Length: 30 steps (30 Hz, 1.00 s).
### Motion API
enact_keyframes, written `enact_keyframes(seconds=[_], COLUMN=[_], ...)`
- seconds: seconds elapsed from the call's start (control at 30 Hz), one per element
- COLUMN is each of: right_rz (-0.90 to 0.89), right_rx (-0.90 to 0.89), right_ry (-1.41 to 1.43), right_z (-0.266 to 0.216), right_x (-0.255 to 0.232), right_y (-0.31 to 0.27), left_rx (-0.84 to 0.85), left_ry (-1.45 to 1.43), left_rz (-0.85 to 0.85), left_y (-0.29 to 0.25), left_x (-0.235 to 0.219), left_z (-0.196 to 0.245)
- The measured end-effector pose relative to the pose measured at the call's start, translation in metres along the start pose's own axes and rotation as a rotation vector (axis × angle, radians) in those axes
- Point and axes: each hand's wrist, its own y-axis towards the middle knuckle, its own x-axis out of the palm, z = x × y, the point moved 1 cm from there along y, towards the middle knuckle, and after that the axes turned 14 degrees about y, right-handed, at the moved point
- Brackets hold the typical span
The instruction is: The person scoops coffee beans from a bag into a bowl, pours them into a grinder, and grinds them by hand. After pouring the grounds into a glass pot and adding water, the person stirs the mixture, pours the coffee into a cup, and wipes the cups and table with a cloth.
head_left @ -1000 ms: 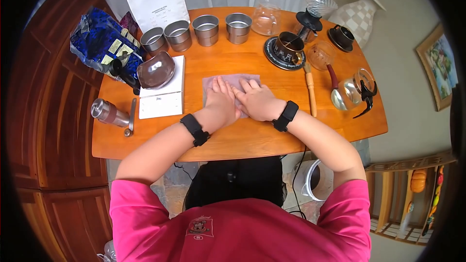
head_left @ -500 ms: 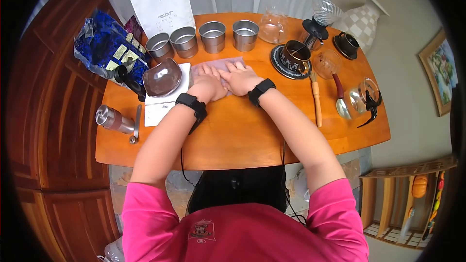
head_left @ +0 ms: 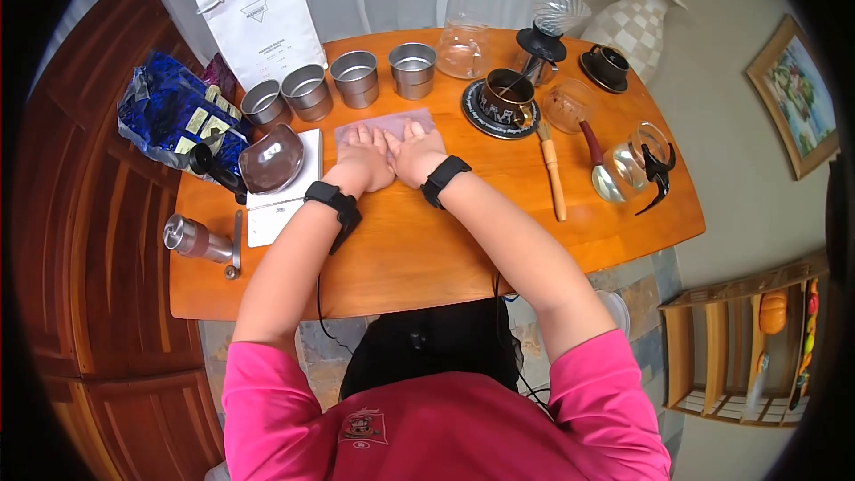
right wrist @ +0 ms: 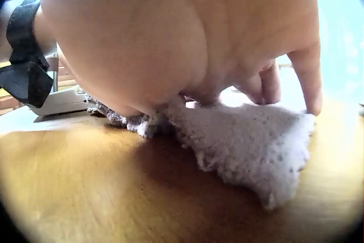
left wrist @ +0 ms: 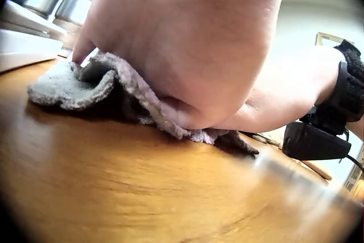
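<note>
A pale mauve cloth (head_left: pixel 392 121) lies on the wooden table, with both hands on top of it. The left hand (head_left: pixel 363 163) presses down with its fingers stretched forward; in the left wrist view the cloth (left wrist: pixel 68 88) bunches into folds under the palm. Beside it, the right hand (head_left: pixel 417 153) also rests on the cloth, its thumb side against the left hand. From the right wrist, the fingertips (right wrist: pixel 313 106) touch the cloth's edge. Just left of the cloth stands a white scale (head_left: pixel 272 224) bearing a glossy brown dish (head_left: pixel 272 158).
Several metal cups (head_left: pixel 412 71) line the back, before a white bag (head_left: pixel 263 22). To the left are a blue bag (head_left: pixel 169 111) and a hand grinder (head_left: pixel 198 239). Rightward are a black cup (head_left: pixel 508 100) on a saucer, a brush (head_left: pixel 554 178) and a glass pot (head_left: pixel 623 174).
Both hands have slid the cloth forward and left, close to the scale and cups, then slightly back to the right. The head view has shifted too.
</note>
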Motion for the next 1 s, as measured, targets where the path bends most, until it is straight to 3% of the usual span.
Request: enact_keyframes(seconds=[0.4,0.6,0.8,0.87,1.0], right_rz=[0.076,-0.059,-0.030,-0.092,0.053], right_rx=[0.126,0.233,0.231,0.177,-0.009], right_ry=[-0.135,-0.242,-0.177,-0.190,-0.174], right_z=[0.071,0.087,0.081,0.069,0.037], right_x=[0.009,0.005,0.004,0.003,0.018], right_y=[-0.091,-0.117,-0.126,-0.132,-0.152], left_rx=[0.280,0.386,0.405,0.421,0.446], left_ry=[0.067,0.010,0.104,0.153,0.189], left_rz=[0.114,0.142,0.176,0.176,0.205], left_y=[-0.015,-0.014,-0.016,-0.026,-0.069], left_x=[-0.037,-0.048,-0.038,-0.029,-0.010], left_z=[0.098,0.134,0.137,0.133,0.108])
